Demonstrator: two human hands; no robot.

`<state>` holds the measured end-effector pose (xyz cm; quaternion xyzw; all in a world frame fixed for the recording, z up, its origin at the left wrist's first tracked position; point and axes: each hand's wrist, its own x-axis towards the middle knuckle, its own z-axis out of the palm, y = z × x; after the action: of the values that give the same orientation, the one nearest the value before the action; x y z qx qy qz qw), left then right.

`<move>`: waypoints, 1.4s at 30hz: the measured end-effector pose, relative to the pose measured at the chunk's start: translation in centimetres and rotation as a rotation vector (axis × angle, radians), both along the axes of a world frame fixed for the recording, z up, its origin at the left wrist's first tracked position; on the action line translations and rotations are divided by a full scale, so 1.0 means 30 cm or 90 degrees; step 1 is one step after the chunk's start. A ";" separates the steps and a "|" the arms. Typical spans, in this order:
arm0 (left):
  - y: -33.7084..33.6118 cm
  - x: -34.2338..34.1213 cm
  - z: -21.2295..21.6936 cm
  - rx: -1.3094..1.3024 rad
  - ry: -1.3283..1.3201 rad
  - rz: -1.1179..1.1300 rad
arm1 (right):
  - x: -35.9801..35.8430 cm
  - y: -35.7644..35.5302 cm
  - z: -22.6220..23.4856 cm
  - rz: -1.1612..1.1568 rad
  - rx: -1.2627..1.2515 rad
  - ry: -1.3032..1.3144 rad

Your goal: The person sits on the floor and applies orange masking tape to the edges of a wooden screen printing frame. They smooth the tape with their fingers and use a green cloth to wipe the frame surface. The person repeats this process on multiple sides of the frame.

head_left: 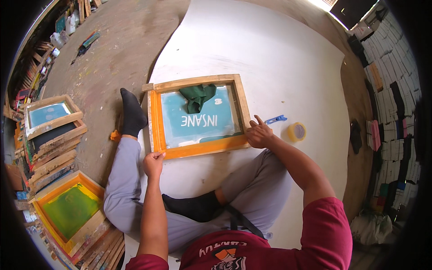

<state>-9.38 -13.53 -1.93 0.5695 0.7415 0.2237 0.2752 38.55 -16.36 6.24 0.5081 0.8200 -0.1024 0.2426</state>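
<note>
A screen printing frame (198,149) of wood lies on the white sheet before me, its blue mesh (175,110) showing pale lettering. Orange tape (156,121) covers its left and near bars. At the near left corner my left hand (153,164) is closed, thumb and fingers pinched on the frame's edge. My right hand (259,134) is at the near right corner, index finger raised and the others curled against the frame. A dark green cloth (197,97) lies bunched on the mesh. Just right of my right hand are a blue utility knife (276,119) and a yellow tape roll (297,132).
Stacked wooden screen frames (54,150) stand at the left, one with green mesh (72,210). My legs (123,175) fold around the near side of the work. White stacks (389,117) line the right wall. The white sheet (252,45) stretches away over the floor.
</note>
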 end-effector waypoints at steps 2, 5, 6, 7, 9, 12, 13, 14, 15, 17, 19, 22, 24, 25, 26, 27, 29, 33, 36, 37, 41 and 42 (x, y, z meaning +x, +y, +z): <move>0.005 -0.002 0.001 -0.012 0.005 0.002 | 0.018 0.016 0.003 -0.090 0.023 0.033; 0.001 -0.012 -0.018 0.008 0.006 -0.004 | 0.087 0.033 0.001 -0.185 0.189 0.095; 0.004 0.003 -0.018 0.012 -0.002 -0.009 | 0.169 0.061 -0.024 -0.281 0.166 0.104; 0.006 0.010 -0.018 0.017 -0.009 -0.012 | 0.243 0.079 -0.048 -0.376 0.143 0.115; 0.006 -0.002 -0.025 0.005 -0.017 -0.002 | 0.324 0.049 -0.084 -0.473 0.276 0.169; 0.007 -0.027 -0.052 0.006 -0.035 -0.002 | 0.390 -0.013 -0.148 -0.464 0.269 0.139; 0.003 -0.043 -0.061 0.009 -0.040 -0.003 | 0.405 -0.020 -0.157 -0.469 0.249 0.114; 0.003 -0.050 -0.066 0.015 -0.030 -0.014 | 0.419 -0.027 -0.166 -0.475 0.228 0.091; 0.003 -0.044 -0.059 0.019 -0.017 -0.021 | 0.415 -0.026 -0.172 -0.476 0.205 0.070; 0.000 -0.030 -0.030 0.010 0.015 -0.016 | 0.396 -0.045 -0.157 -0.515 0.180 0.070; 0.006 -0.034 -0.036 -0.001 -0.010 0.006 | 0.397 -0.073 -0.156 -0.501 0.205 0.091; 0.015 0.012 -0.001 -0.023 -0.019 -0.003 | 0.411 -0.076 -0.145 -0.615 0.289 0.128; 0.009 0.016 0.013 -0.002 -0.001 -0.016 | 0.360 -0.060 -0.098 -0.595 0.405 0.180; 0.007 0.007 0.006 0.009 0.005 -0.023 | 0.302 -0.045 -0.058 -0.620 0.430 0.197; 0.006 -0.023 -0.027 0.022 -0.018 -0.020 | 0.228 -0.031 -0.008 -0.636 0.441 0.229; 0.003 -0.039 -0.034 0.016 -0.027 -0.008 | 0.142 -0.032 0.045 -0.656 0.403 0.253; 0.016 0.003 0.014 -0.055 -0.025 -0.014 | 0.065 -0.102 0.059 -0.658 0.363 0.328; 0.021 -0.001 0.031 -0.069 -0.028 -0.002 | -0.194 -0.172 0.125 -0.689 0.203 0.184; 0.029 -0.004 0.024 -0.063 -0.025 -0.018 | -0.225 -0.216 0.066 -0.655 0.232 0.177; 0.028 -0.007 0.020 -0.060 -0.022 -0.022 | -0.228 -0.220 0.062 -0.657 0.240 0.184; 0.021 -0.009 0.010 -0.009 -0.028 -0.021 | -0.235 -0.233 0.052 -0.643 0.237 0.194; 0.020 -0.011 0.009 -0.006 -0.026 -0.023 | -0.235 -0.235 0.051 -0.643 0.235 0.196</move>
<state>-9.72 -12.92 -1.67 0.5772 0.7262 0.2267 0.2970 31.51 -23.40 7.78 0.8511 0.5050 -0.1337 -0.0521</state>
